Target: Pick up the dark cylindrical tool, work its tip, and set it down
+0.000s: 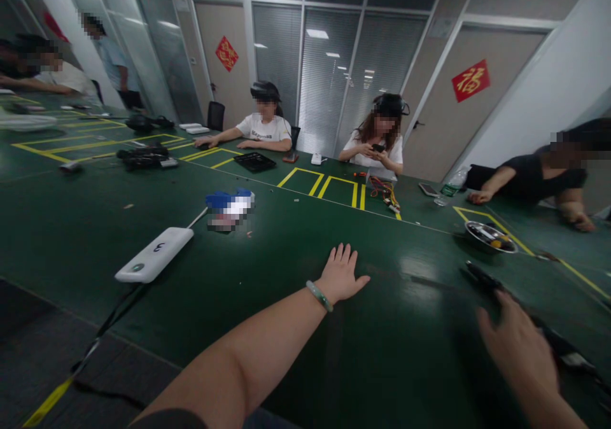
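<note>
My left hand [341,273] lies palm down on the green table [296,365], fingers spread and holding nothing. A pale green bangle [319,296] is around that wrist. At the right, my right hand [520,346] is blurred by motion, with its thumb apart from the fingers. It is over or beside a long black object [482,276], whose far tip shows beyond the fingers and whose other end runs out to the right. I cannot tell whether the hand touches it.
A white power bank [155,255] marked 3 lies at the left with a cable. A metal bowl [491,237] stands at the right, a plastic bottle [455,182] behind it. Wires [384,193] and yellow tape [337,187] are across the table, where several people sit.
</note>
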The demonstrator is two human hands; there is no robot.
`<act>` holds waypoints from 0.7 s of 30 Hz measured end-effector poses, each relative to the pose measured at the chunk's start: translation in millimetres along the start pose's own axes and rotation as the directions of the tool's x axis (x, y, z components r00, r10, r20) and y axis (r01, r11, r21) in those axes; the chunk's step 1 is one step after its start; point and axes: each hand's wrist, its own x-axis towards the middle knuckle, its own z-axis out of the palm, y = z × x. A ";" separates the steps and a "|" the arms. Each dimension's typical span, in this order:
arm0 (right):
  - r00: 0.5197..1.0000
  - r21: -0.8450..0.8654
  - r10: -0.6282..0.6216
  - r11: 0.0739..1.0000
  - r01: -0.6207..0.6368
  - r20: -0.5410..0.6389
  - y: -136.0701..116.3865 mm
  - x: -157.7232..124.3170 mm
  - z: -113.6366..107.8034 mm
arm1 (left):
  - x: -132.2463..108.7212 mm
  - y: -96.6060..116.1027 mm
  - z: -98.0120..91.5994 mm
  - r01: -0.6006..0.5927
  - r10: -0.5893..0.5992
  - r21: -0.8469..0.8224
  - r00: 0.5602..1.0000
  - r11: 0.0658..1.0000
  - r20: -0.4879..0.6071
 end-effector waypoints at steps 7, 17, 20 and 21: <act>0.844 0.388 -0.531 0.794 0.467 0.071 -226.1 8.7 26.8 | 3.2 -3.8 15.2 -0.058 0.066 0.141 0.996 0.988 -0.057; 0.765 0.590 -0.593 0.720 0.364 0.252 -265.9 -5.6 43.6 | 13.2 -8.2 36.5 -0.038 0.050 0.253 0.998 0.967 -0.043; 0.756 0.624 -0.596 0.706 0.335 0.269 -261.0 -1.9 42.2 | 10.1 -6.9 31.8 -0.036 0.043 0.268 0.999 0.963 -0.021; 0.749 0.636 -0.606 0.695 0.336 0.267 -259.4 -0.9 42.6 | 9.0 -6.3 29.6 -0.040 0.044 0.274 0.999 0.961 -0.009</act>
